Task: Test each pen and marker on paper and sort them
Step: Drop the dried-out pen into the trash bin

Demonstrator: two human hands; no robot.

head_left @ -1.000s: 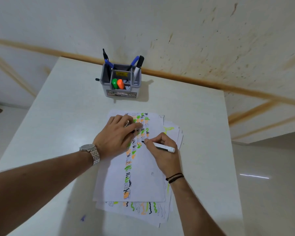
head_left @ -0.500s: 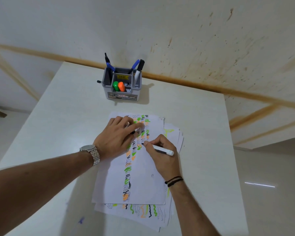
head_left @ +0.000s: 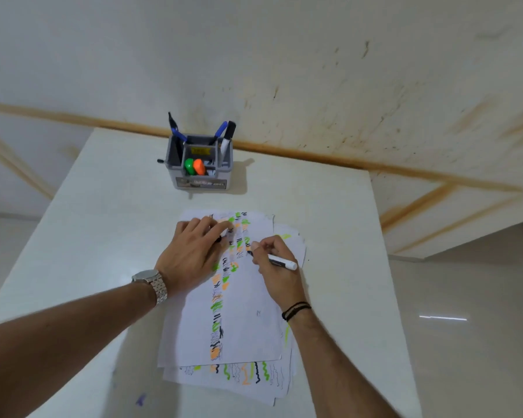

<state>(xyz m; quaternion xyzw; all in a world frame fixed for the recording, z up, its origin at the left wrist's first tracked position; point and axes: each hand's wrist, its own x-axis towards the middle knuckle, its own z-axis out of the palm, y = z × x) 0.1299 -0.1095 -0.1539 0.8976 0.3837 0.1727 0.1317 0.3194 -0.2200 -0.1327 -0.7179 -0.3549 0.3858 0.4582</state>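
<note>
A white marker (head_left: 282,262) is gripped in my right hand (head_left: 274,267), its dark tip touching the top sheet of paper (head_left: 248,312) beside columns of green, orange and black scribbles. My left hand (head_left: 194,251) lies on the sheet's upper left and holds it down. A small dark piece, seemingly the marker's cap (head_left: 218,240), is pinched under its thumb and fingers. At the table's far side stands a grey organizer (head_left: 200,176) holding a green highlighter (head_left: 189,166), an orange highlighter (head_left: 199,166), blue pens (head_left: 219,132) and a black-capped marker (head_left: 227,137).
More scribbled sheets (head_left: 239,380) stick out under the top one. The white table (head_left: 103,236) ends in a right edge close to the papers, with floor beyond. A stained wall runs behind the organizer. A small purple mark (head_left: 140,399) is on the table near me.
My right hand makes only small movements with the marker tip on the paper. My left hand stays where it was. The view has shifted slightly.
</note>
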